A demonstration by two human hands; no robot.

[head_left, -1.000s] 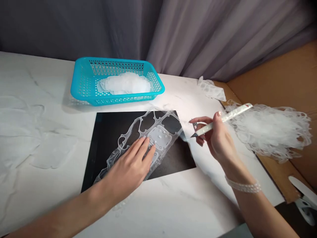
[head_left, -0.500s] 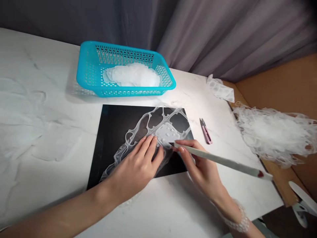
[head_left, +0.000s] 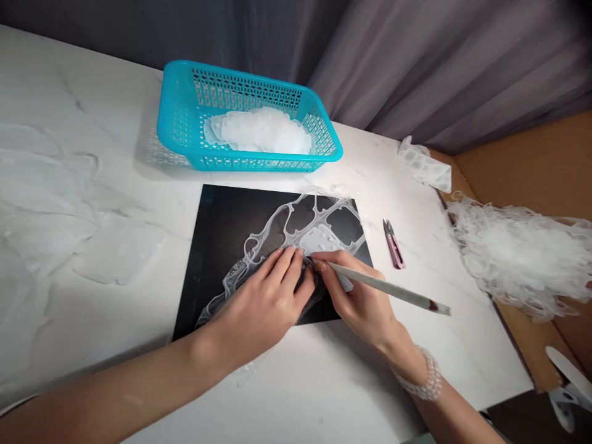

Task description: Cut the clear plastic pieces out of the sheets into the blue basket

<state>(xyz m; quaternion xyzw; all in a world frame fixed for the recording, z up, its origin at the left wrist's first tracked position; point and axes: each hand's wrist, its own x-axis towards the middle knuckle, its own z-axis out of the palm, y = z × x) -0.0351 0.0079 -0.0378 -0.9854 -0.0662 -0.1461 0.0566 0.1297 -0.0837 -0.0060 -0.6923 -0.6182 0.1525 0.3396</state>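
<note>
A translucent, rubbery-looking moulded sheet (head_left: 266,237) with large cut-out holes lies on a black mat (head_left: 226,216). Within it is a whitish panel (head_left: 319,239) bearing small raised bumps. My left hand (head_left: 263,305) rests palm down on the sheet, fingers stretched out and pressing beside the panel. Gripped pencil-fashion in my right hand (head_left: 365,299) is a long, slim grey tool (head_left: 393,287) with a reddish band near its far end. Its pointed end meets the panel's lower edge near my left fingertips; the exact contact is hidden by my fingers.
Behind the mat stands a blue perforated basket (head_left: 250,157) holding stacked translucent pieces (head_left: 263,131). Pink thread snips (head_left: 394,245) lie right of it. Stringy translucent scraps (head_left: 522,256) heap at the table's right edge, and translucent sheets (head_left: 115,246) spread at the left.
My right hand and the tool have moved left along the panel's lower edge, closer to my left fingertips. The left hand keeps its place on the sheet; the view has shifted slightly.
</note>
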